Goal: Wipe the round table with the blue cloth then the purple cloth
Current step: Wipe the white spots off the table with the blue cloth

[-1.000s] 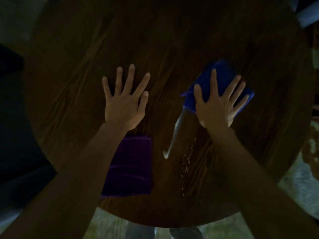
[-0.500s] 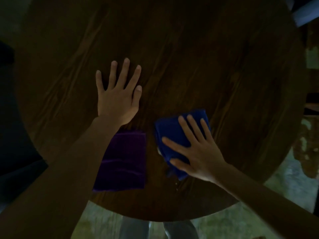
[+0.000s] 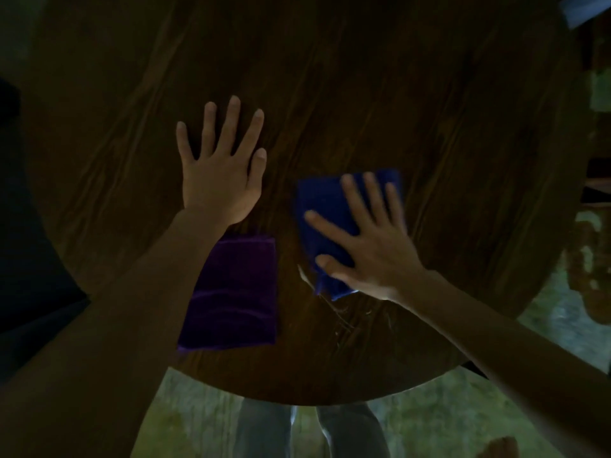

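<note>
Dimly lit, seen from above: round dark-brown wooden table (image 3: 380, 94) with visible grain. Right hand (image 3: 370, 246) flat on folded blue cloth (image 3: 325, 209), fingers (image 3: 352, 200) spread wide, palm pressing down rather than pinching; blurred at the fingertips. Blue cloth right of centre on the tabletop, its near corner sticking out below the thumb. Pale wet streaks (image 3: 334, 309) on the wood just beneath that corner. Left hand (image 3: 220, 173) flat on bare wood, fingers fanned apart, gripping nothing. Folded purple cloth (image 3: 231, 295) lying near the table's front edge, just beside the left forearm, close to the blue cloth but apart from it. Light trouser legs (image 3: 310, 431) below the rim.
</note>
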Demonstrator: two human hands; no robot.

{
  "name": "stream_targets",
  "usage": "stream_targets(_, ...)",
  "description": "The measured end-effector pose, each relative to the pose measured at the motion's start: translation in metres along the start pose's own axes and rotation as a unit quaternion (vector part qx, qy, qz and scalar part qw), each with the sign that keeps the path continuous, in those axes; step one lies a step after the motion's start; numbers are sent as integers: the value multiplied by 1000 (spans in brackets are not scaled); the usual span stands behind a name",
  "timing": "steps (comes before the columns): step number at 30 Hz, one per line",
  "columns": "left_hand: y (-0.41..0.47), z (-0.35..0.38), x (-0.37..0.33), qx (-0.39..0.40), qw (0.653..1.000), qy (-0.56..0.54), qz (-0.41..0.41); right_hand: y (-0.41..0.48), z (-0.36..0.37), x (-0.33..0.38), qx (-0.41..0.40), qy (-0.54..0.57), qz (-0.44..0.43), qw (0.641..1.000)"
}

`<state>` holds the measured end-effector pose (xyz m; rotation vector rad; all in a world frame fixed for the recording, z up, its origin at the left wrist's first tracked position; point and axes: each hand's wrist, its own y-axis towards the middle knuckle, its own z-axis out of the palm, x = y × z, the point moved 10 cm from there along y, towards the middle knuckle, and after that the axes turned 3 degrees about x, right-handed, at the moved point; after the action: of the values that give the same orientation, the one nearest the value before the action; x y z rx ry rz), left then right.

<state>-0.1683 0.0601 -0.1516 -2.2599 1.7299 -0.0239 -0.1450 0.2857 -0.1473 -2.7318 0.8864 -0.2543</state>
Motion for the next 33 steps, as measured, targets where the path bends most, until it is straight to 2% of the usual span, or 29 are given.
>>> stream_targets(2,-1,0,0,-3,1000,2,-2,-5,5,34,6,-6,-96,995)
stream_targets(4,0,0,0,-3,1000,7,-4,-35,19,51,12,-6,-156,988)
stream_targets(8,1,1,-1,-1,1000,12,-6,-121,48,31,38,-38,-230,972)
stream_targets(10,3,0,-2,-2,1000,13,-5,-132,48,-13,35,-24,-165,985)
stream_targets(12,3,0,-2,-2,1000,15,-5,-120,38,-69,15,13,-3,1000)
stream_targets(14,2,0,-2,-7,1000,19,-5,-100,23,-98,-14,34,153,988)
stream_targets(15,2,0,-3,-8,1000,20,-3,-89,18,-95,-27,40,197,979)
stream_targets(16,1,0,-3,-8,1000,19,-3,-78,16,-79,-35,46,207,977)
stream_targets(17,1,0,-3,-8,1000,19,-3,-71,17,-51,-38,52,177,982)
stream_targets(20,-1,1,-2,-6,1000,19,-7,-96,36,40,-20,67,-4,998)
stream_targets(22,0,1,-2,-4,1000,22,-13,-138,52,45,-4,59,-46,997)
stream_targets(23,1,0,-3,-2,1000,24,-15,-154,57,24,1,59,-28,998)
stream_targets(25,2,1,-5,5,999,26,-18,-168,57,-53,-3,84,122,989)
stream_targets(27,3,2,-3,13,999,29,-23,-160,43,-132,-23,112,327,938)
stream_targets(29,5,2,-2,17,999,31,-27,-120,22,-167,-60,131,439,887)
stream_targets(30,5,3,-1,19,999,32,-27,-91,14,-169,-64,135,450,881)
stream_targets(31,5,3,-2,19,999,34,-27,-63,6,-160,-64,130,430,891)
stream_targets(33,5,4,-2,20,999,35,-28,-21,-5,-110,-64,103,306,944)
